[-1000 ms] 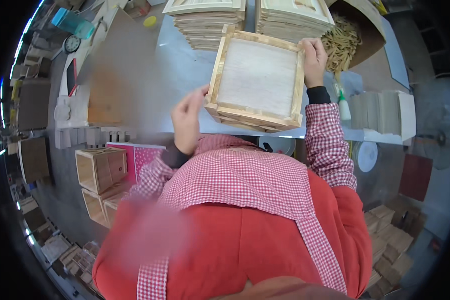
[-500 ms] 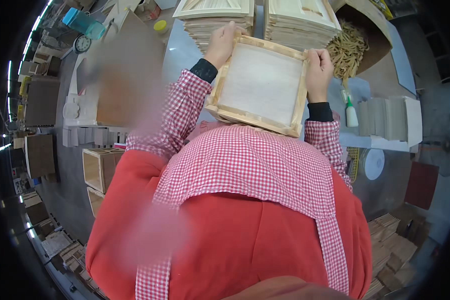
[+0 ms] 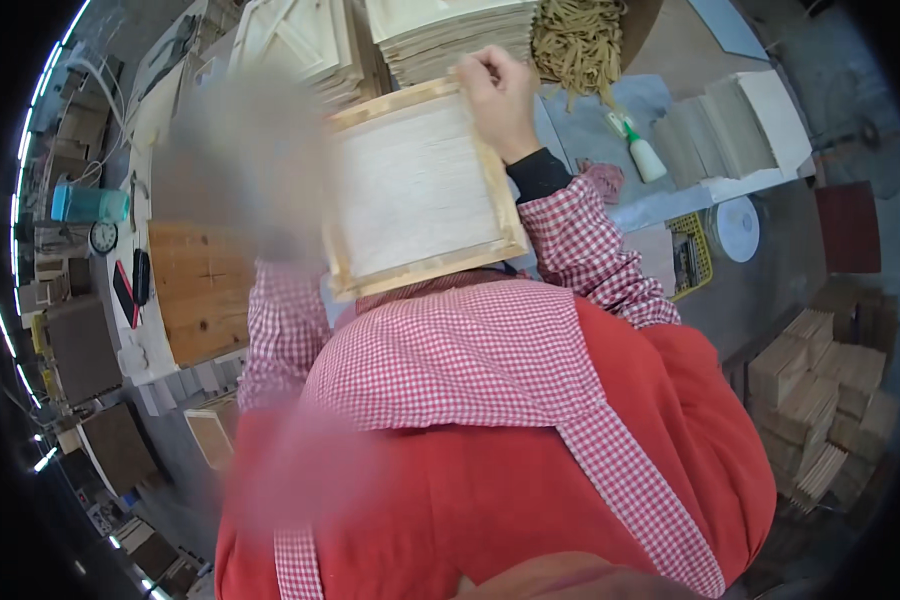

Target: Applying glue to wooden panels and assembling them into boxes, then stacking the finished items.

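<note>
A square, light wooden frame with a pale whitish panel (image 3: pixel 410 190) leans upright just in front of my apron. My right hand (image 3: pixel 500 100) is closed on its upper right corner, knuckles up and fingers curled at the edge. A blurred smudge over the picture hides my left hand; only the checked left sleeve (image 3: pixel 288 320) shows, rising toward the frame's left side. Behind the frame stand a stack of similar wooden frames (image 3: pixel 450 45) and a second stack (image 3: pixel 295 40) to its left.
Right of the stacks lies a heap of tan strips (image 3: pixel 577 45). A white squeeze bottle with a green cap (image 3: pixel 645 155) lies near a row of grey boards (image 3: pixel 725 130). A yellow basket (image 3: pixel 705 262) sits lower right. Leftward are a brown wooden board (image 3: pixel 202 290) and a turquoise bottle (image 3: pixel 90 204).
The frame and my right hand have shifted left in the picture, and the surroundings have swung round as the view turned. My left hand, visible on the upper left corner before, is now behind the blur.
</note>
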`<state>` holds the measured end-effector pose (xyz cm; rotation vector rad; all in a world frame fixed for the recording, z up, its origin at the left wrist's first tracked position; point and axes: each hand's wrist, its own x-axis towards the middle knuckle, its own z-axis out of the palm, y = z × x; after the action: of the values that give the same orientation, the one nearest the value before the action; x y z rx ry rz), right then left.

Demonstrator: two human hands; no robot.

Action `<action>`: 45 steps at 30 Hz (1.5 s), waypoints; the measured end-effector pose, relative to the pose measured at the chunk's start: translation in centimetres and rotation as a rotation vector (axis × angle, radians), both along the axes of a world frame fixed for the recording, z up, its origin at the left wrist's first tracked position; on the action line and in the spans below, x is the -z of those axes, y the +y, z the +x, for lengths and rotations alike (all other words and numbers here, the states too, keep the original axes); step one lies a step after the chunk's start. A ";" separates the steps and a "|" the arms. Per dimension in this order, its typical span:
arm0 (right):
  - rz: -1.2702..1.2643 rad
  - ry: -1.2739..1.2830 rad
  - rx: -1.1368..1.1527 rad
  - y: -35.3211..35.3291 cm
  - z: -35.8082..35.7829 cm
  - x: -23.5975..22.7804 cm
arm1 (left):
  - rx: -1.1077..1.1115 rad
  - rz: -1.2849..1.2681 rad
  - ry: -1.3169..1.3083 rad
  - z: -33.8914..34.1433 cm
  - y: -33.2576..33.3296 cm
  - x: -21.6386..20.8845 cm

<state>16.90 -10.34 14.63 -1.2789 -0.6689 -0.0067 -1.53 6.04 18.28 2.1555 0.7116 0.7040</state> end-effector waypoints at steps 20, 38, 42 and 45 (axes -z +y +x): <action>-1.196 0.327 0.520 -6.7 20.9 27.9 | -0.181 -0.380 -0.030 -1.7 2.9 3.9; -0.300 -0.050 -0.336 -6.1 8.0 -5.5 | -0.012 0.414 -0.116 -0.7 -1.6 -3.8; -0.515 -0.528 -0.636 -3.4 -0.4 -11.7 | 0.292 0.755 -0.294 0.5 -4.0 -7.8; -0.511 -0.699 -0.801 -3.2 -4.1 -13.2 | 0.485 0.803 -0.193 -0.6 -4.3 -9.2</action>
<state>12.79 -13.57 27.80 -1.4037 -1.8453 0.4129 -2.12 1.77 27.50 2.7566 -0.2682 1.0137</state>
